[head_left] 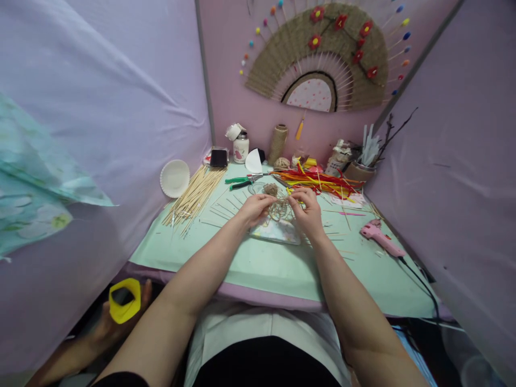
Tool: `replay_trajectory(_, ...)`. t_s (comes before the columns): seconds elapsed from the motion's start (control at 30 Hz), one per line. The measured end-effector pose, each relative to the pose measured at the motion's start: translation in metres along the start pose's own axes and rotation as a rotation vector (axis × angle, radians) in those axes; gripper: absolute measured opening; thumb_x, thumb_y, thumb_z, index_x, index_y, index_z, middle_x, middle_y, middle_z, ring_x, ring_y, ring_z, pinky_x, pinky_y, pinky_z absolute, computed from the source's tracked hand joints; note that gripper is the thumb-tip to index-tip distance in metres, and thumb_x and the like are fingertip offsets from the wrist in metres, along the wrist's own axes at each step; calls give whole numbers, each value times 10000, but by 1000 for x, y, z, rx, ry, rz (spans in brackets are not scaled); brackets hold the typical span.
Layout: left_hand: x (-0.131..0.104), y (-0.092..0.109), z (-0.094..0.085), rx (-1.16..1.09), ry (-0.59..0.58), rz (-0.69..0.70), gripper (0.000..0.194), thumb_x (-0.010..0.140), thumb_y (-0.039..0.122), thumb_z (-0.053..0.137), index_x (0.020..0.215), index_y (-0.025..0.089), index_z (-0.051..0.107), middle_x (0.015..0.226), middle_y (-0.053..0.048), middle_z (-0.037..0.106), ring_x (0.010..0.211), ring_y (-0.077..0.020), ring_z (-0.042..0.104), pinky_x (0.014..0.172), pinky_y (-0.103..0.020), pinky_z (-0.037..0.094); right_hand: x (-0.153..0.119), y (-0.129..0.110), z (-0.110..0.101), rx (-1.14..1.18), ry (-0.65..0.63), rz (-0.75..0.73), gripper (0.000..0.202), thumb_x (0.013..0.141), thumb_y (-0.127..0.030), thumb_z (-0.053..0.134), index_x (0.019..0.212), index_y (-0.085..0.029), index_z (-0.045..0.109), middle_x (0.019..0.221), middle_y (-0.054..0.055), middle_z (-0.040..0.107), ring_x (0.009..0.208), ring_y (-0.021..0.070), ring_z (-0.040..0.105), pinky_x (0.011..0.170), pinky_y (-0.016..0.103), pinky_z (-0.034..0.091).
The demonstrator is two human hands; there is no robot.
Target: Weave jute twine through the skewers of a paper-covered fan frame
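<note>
Both hands meet over the middle of the table around a loose tangle of brown twine [279, 210]. My left hand [258, 208] has its fingers pinched on the twine at the tangle's left side. On the right side, my right hand [307, 210] is closed with thumb and fingertips together on a strand. A small ball of twine [270, 189] lies just beyond the fingers. Under the hands is a folded patterned cloth [276, 232], partly covered by them. Thin sticks fan out on both sides of it.
Wooden sticks [195, 196] and green-handled pliers [237, 180] lie left. Red and yellow strips [322, 181] are behind the right hand. A pink glue gun [382, 237] with a black cord lies right. Another person's hand holds a yellow object [114, 313] at lower left.
</note>
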State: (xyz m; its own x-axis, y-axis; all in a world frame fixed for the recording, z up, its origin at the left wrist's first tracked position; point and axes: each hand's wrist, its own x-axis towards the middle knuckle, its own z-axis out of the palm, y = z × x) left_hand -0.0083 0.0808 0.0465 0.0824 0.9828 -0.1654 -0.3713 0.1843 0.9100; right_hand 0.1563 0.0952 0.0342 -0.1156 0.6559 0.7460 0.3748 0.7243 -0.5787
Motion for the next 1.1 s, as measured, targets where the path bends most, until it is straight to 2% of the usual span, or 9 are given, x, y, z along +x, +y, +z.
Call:
replay_trajectory(0.07,0,-5,1,104,30,54,140,699,201,755,694,126,636,434,84,381,360,-16,238,378,-192,130,0,3,1,11,26,52,172,876,-335,578,764,-213,628,880,51,602,930,216,560,882,390,431)
replay_trajectory(0.17,3,-11,1,195,47,122,182,659,265,777,699,133,659,467,57,474,412,-40,340,426,-195,232,0,6,1,13,15,112,186,869,-354,569,761,-211,620,860,50,607,902,211,564,851,375,445)
replay_trajectory(0.27,6,-14,0,247,61,164,229,628,324,781,696,135,671,513,34,536,498,-75,451,503,-208,334,-2,7,3,5,-10,118,177,861,-358,574,765,-215,617,859,48,617,890,210,566,840,373,451)
replay_trajectory(0.33,7,-15,-2,274,77,179,244,624,344,772,706,135,676,529,26,550,531,-88,480,532,-217,358,-3,6,4,-9,-7,110,163,853,-354,585,775,-216,623,865,48,619,902,213,566,854,379,446)
replay_trajectory(0.6,8,-16,-4,311,71,204,255,651,361,745,740,130,685,579,12,581,579,-102,511,581,-232,388,-5,4,5,-76,19,95,212,829,-389,613,932,-205,642,1009,80,596,1048,241,531,959,421,394)
replay_trajectory(1.1,10,-21,-5,271,23,233,190,666,304,737,710,133,666,594,14,565,574,-88,479,595,-239,371,-7,5,8,-71,-28,121,181,820,-362,614,917,-213,646,998,74,599,1034,246,536,947,428,402)
